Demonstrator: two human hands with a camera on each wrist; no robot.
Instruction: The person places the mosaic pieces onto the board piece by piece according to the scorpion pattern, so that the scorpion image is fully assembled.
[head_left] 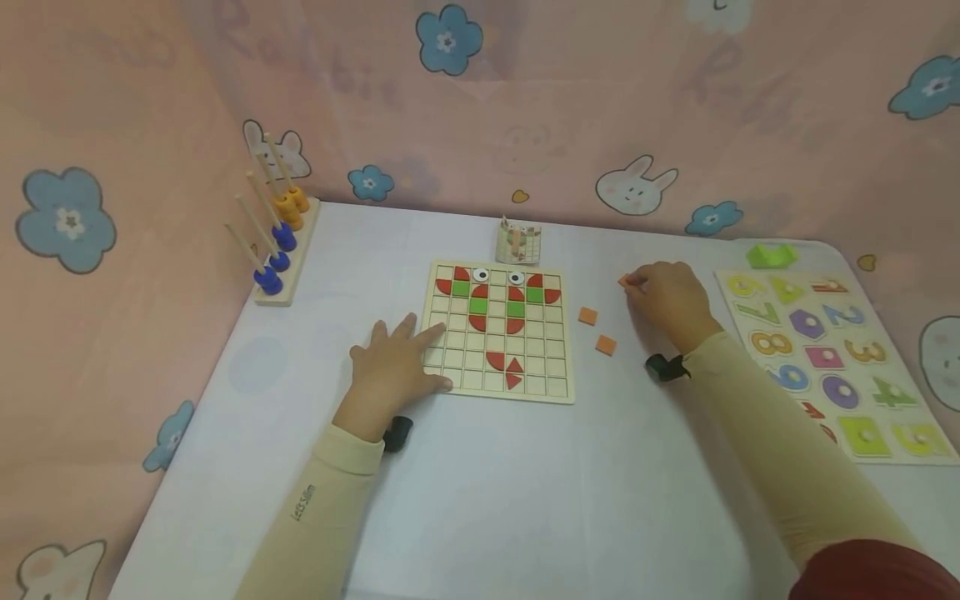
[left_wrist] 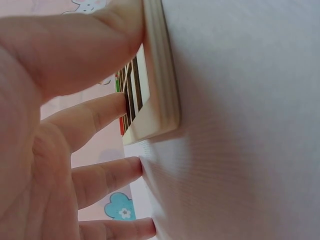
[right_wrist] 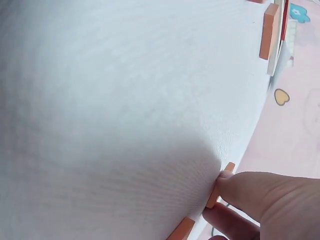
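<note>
My left hand (head_left: 390,371) has its fingers spread at the left side of a wooden grid board (head_left: 558,358). In the left wrist view the thumb (left_wrist: 90,50) rests against the board's edge, and other fingertips touch the tablecloth. Red, green and eye-patterned tiles lie in the grid. To the right of the board, my right hand (head_left: 670,302) pinches an orange square tile (right_wrist: 220,187) between thumb and finger, low at the table. Another orange piece (right_wrist: 181,229) lies close by in the right wrist view. Two loose orange tiles, one nearer (head_left: 606,344) and one farther (head_left: 588,316), lie between hand and board.
Behind the board stands a small pattern card (head_left: 519,243). A peg stand with blue and orange rings (head_left: 288,250) is at the left back. At the right lie a number and shape puzzle board (head_left: 821,325) and a green block (head_left: 772,256). Patterned cloth hangs behind the table.
</note>
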